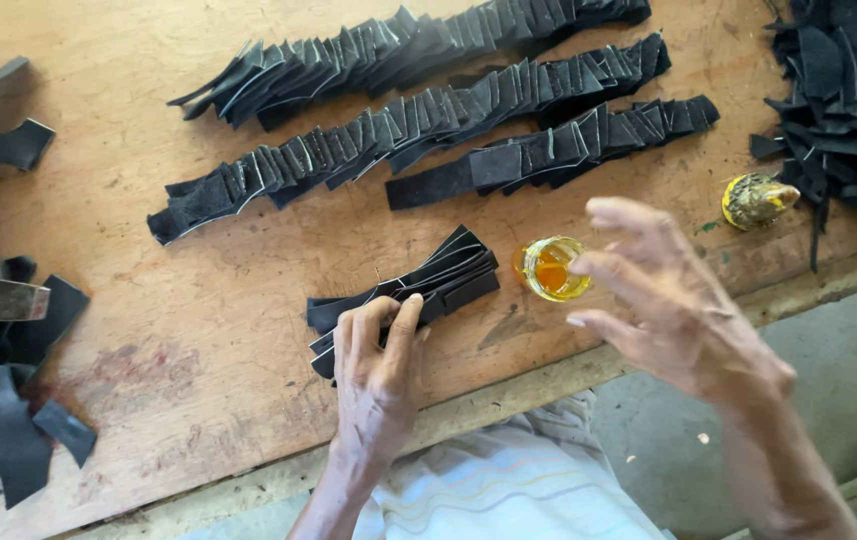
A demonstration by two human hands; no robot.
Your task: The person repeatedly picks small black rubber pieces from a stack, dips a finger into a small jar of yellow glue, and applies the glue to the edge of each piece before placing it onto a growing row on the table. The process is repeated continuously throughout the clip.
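1. Nearest the camera, the left hand [378, 370] pressed its fingers [403, 325] flat on a small fanned stack of black strips [418, 285], pinning it to the counter [198, 360], probably to keep the fan from shifting.
2. Above the counter's front edge, the right hand [668, 300] hovered with fingers spread wide and empty, just beside a small jar of orange liquid [551, 268].
3. Long overlapped rows of strips [428, 120] lay farther back, well apart from both hands.

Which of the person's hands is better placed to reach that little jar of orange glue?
The right hand, most likely: its open fingers hover right beside the small jar, while the left hand is pressing down on the fanned stack of black strips.
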